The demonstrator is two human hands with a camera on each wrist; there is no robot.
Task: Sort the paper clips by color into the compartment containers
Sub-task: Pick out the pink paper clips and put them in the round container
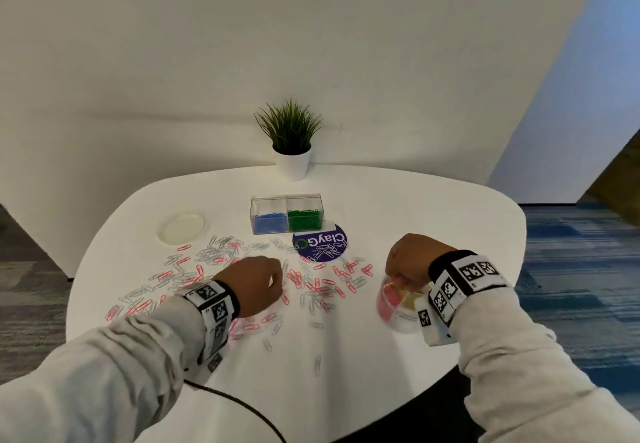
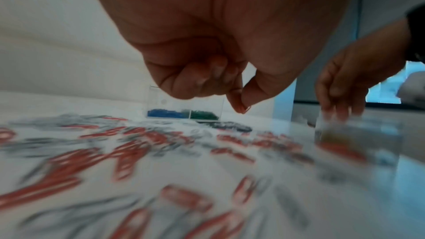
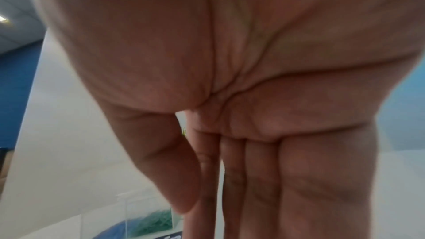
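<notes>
The left hand [image 1: 258,286] hovers low over the scattered red and silver wire paper clips [image 1: 242,276] on the white round worktop [image 1: 398,207]. Its fingers [image 2: 239,104] are curled, thumb pressed to forefinger; whether a clip sits between them I cannot tell. The right hand [image 1: 410,259] is over the round clear plastic container [image 1: 391,304] at about 4 o'clock from the pile, its fingers straight, pressed side by side and pointing down, with nothing seen in them. The clear rectangular two-compartment box [image 1: 286,214], with blue clips left and green right, stands at 12 o'clock. The left hand is nearer to the clips; red ones lie directly under it, their long axes in many directions.
</notes>
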